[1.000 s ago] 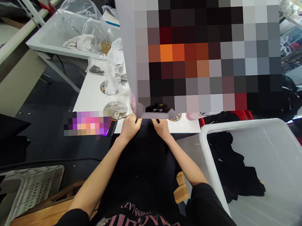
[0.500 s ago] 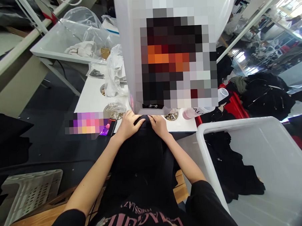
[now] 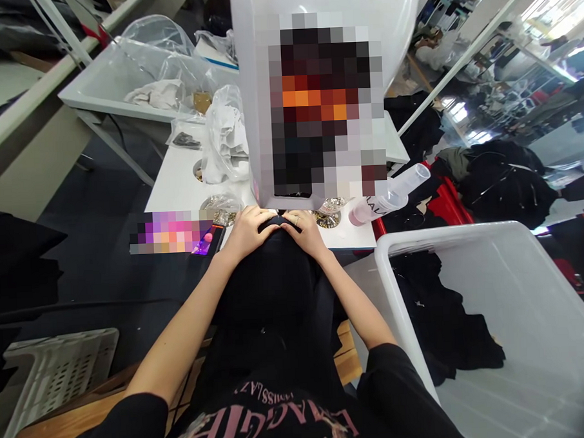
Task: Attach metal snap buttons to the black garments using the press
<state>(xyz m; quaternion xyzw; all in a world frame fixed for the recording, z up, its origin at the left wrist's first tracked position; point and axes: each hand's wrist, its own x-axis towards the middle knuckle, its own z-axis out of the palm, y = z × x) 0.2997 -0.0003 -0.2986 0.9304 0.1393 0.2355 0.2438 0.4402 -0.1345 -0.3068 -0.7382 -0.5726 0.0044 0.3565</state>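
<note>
A black garment (image 3: 277,271) hangs down from the front edge of the white table toward my lap. My left hand (image 3: 250,232) is closed on its upper edge, thumb on the near side and fingers over the top. Close beside it, my right hand (image 3: 308,232) pinches the same edge, a ring on one finger. Both thumbs point inward and nearly meet. Just above the fingers is the lower end of a white machine (image 3: 253,117), partly pixelated. Fingertips under the machine are partly hidden.
Round wells of small metal parts (image 3: 329,218) sit in the white tabletop (image 3: 167,192). A phone (image 3: 210,240) lies left, a plastic cup (image 3: 388,198) right. A white bin (image 3: 521,260) with black cloth stands at right, a white tub (image 3: 97,92) with plastic bags at back left.
My right hand has turned inward, its thumb now near the left thumb. The garment's edge between the hands is bunched into a curve. The view has shifted slightly.
</note>
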